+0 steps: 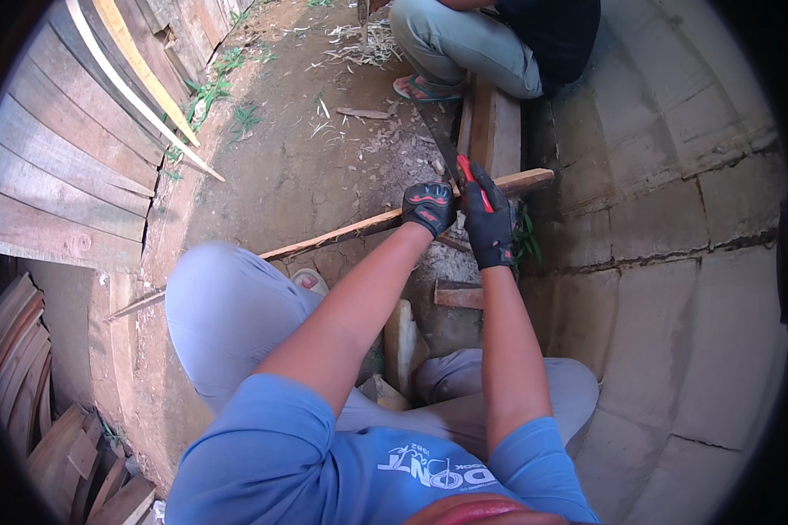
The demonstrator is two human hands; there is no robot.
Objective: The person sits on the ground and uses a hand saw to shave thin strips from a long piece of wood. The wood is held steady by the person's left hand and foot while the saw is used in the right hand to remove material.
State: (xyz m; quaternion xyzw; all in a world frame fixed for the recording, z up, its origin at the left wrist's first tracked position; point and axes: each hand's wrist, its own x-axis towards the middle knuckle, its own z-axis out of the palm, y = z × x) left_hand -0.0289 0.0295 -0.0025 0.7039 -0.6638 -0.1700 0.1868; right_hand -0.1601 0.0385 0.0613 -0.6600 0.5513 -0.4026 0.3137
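Person crouches on dirt ground [306,166]. Gloved left hand [428,206] grips a long wooden slat [341,233] that runs across the ground. Gloved right hand [488,219] is closed around the red handle of a long blade [439,138], touching the slat. Another person [499,44] squats beyond. Plank wall [70,157] at left, block wall [674,210] at right.

Outdoor yard in daylight. Bare brown dirt ground [306,166] fills the centre. Weathered grey wooden plank fence [61,175] stands at nine o'clock. Pale concrete block wall [674,219] curves at three o'clock. Dry straw scraps [359,44] lie at twelve.
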